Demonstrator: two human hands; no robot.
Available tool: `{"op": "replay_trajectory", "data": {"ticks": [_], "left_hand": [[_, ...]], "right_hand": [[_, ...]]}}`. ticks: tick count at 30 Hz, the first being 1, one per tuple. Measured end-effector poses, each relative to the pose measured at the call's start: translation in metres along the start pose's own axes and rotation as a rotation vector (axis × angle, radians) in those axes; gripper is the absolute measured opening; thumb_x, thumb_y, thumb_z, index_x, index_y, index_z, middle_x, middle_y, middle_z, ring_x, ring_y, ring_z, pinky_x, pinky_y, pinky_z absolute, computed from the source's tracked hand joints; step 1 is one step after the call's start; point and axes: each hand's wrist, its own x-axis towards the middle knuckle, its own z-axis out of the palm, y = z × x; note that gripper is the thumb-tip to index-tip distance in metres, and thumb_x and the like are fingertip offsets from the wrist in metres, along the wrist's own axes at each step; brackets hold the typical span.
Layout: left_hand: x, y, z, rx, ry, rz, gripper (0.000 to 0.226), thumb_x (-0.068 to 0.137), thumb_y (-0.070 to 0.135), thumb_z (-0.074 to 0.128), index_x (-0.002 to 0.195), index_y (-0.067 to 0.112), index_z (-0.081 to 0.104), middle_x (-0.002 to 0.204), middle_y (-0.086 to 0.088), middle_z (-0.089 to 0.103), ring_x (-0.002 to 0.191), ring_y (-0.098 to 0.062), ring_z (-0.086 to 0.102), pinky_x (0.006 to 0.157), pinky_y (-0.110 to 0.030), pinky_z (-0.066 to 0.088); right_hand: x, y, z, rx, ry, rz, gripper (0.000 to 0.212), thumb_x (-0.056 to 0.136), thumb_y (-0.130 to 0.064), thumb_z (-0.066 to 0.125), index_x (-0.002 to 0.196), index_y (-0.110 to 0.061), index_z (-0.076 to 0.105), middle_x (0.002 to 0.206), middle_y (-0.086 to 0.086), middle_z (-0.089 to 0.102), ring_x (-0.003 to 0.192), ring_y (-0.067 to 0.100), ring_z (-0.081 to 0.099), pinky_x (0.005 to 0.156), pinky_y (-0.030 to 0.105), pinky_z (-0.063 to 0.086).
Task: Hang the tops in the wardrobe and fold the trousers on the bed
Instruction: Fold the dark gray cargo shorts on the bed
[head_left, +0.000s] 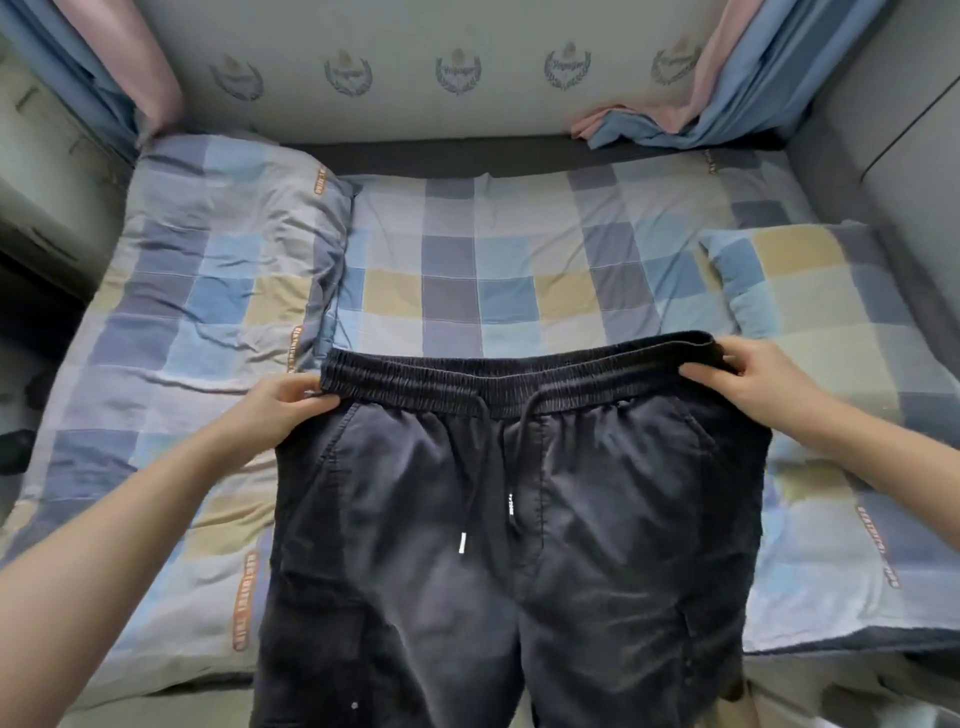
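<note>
Dark grey-black trousers (514, 545) with an elastic waistband and a white-tipped drawstring are spread front side up over the near edge of the bed (467, 270). My left hand (280, 410) pinches the waistband's left corner. My right hand (748, 379) grips the waistband's right corner. The waistband is stretched flat between both hands. The trouser legs run down out of the bottom of the view.
A folded checked quilt (197, 322) lies on the left of the bed and a checked pillow (810, 296) on the right. Blue and pink curtains (727, 88) hang at both far corners against the padded wall. A dark object (15, 452) sits at the left edge.
</note>
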Motion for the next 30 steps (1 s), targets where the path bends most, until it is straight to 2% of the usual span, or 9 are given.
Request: {"op": "replay_trajectory", "data": {"ticks": [2, 5, 13, 16, 19, 23, 26, 28, 30], "left_hand": [[0.053, -0.035, 0.020, 0.089, 0.077, 0.024, 0.013, 0.094, 0.009, 0.062, 0.100, 0.001, 0.071, 0.098, -0.015, 0.071, 0.084, -0.017, 0.059, 0.077, -0.029, 0.046], [0.114, -0.094, 0.056, 0.125, 0.140, 0.014, 0.011, 0.094, 0.004, 0.060, 0.097, -0.004, 0.067, 0.089, -0.013, 0.066, 0.081, -0.017, 0.055, 0.068, -0.023, 0.043], [0.212, -0.231, 0.134, 0.103, 0.116, -0.080, 0.016, 0.092, 0.001, 0.061, 0.097, -0.013, 0.066, 0.091, -0.017, 0.066, 0.087, -0.017, 0.054, 0.079, -0.034, 0.044], [0.225, -0.230, 0.126, 0.062, 0.111, -0.115, 0.013, 0.094, 0.010, 0.062, 0.094, -0.002, 0.067, 0.088, -0.018, 0.068, 0.074, -0.011, 0.058, 0.068, -0.027, 0.045], [0.243, -0.198, 0.099, 0.085, 0.131, -0.040, 0.013, 0.092, 0.013, 0.064, 0.079, 0.013, 0.067, 0.063, 0.009, 0.065, 0.050, 0.007, 0.051, 0.045, -0.009, 0.037], [0.295, -0.141, 0.064, 0.106, 0.184, 0.042, 0.007, 0.092, 0.014, 0.065, 0.086, 0.013, 0.069, 0.062, 0.012, 0.066, 0.057, 0.007, 0.055, 0.054, -0.008, 0.043], [0.349, -0.116, 0.061, 0.141, 0.395, 0.079, 0.025, 0.095, 0.017, 0.061, 0.114, 0.002, 0.066, 0.086, 0.002, 0.067, 0.070, 0.002, 0.058, 0.055, -0.003, 0.041], [0.378, -0.117, 0.074, 0.186, 0.522, 0.023, 0.043, 0.097, 0.021, 0.056, 0.136, 0.002, 0.052, 0.124, -0.012, 0.061, 0.106, -0.015, 0.058, 0.080, -0.010, 0.044], [0.386, -0.134, 0.103, 0.325, 0.476, -0.041, 0.055, 0.096, 0.021, 0.056, 0.146, 0.005, 0.039, 0.147, -0.015, 0.045, 0.130, -0.027, 0.047, 0.106, -0.028, 0.037]], "right_hand": [[0.048, 0.035, 0.041, -0.022, 0.079, 0.026, 0.010, 0.091, -0.025, 0.064, 0.099, -0.030, 0.066, 0.091, -0.015, 0.071, 0.087, 0.004, 0.066, 0.073, 0.024, 0.050], [0.105, 0.098, 0.108, -0.047, 0.180, 0.110, 0.018, 0.094, -0.022, 0.060, 0.109, -0.014, 0.064, 0.103, 0.004, 0.069, 0.099, 0.024, 0.062, 0.088, 0.042, 0.049], [0.182, 0.243, 0.239, -0.052, 0.225, 0.254, 0.022, 0.098, -0.029, 0.053, 0.103, -0.009, 0.062, 0.102, 0.012, 0.066, 0.095, 0.027, 0.058, 0.073, 0.032, 0.039], [0.183, 0.252, 0.237, -0.037, 0.227, 0.193, 0.024, 0.099, -0.028, 0.049, 0.112, -0.010, 0.058, 0.108, 0.005, 0.063, 0.101, 0.020, 0.055, 0.079, 0.029, 0.038], [0.197, 0.239, 0.210, -0.054, 0.273, 0.075, 0.020, 0.098, -0.028, 0.053, 0.111, -0.014, 0.060, 0.100, -0.004, 0.061, 0.093, 0.010, 0.053, 0.072, 0.021, 0.034], [0.263, 0.208, 0.180, -0.096, 0.347, 0.026, 0.023, 0.095, -0.033, 0.056, 0.098, -0.011, 0.061, 0.092, 0.005, 0.063, 0.086, 0.016, 0.054, 0.067, 0.029, 0.036], [0.328, 0.186, 0.178, -0.077, 0.381, 0.110, 0.027, 0.095, -0.038, 0.053, 0.106, -0.014, 0.056, 0.098, 0.005, 0.058, 0.091, 0.019, 0.052, 0.073, 0.028, 0.039], [0.362, 0.181, 0.180, -0.061, 0.459, 0.197, 0.040, 0.097, -0.036, 0.052, 0.129, -0.013, 0.047, 0.117, 0.005, 0.056, 0.106, 0.021, 0.052, 0.090, 0.029, 0.040], [0.370, 0.186, 0.197, -0.136, 0.476, 0.273, 0.040, 0.097, -0.023, 0.049, 0.134, -0.009, 0.043, 0.131, 0.011, 0.051, 0.118, 0.026, 0.049, 0.092, 0.028, 0.037]]}}
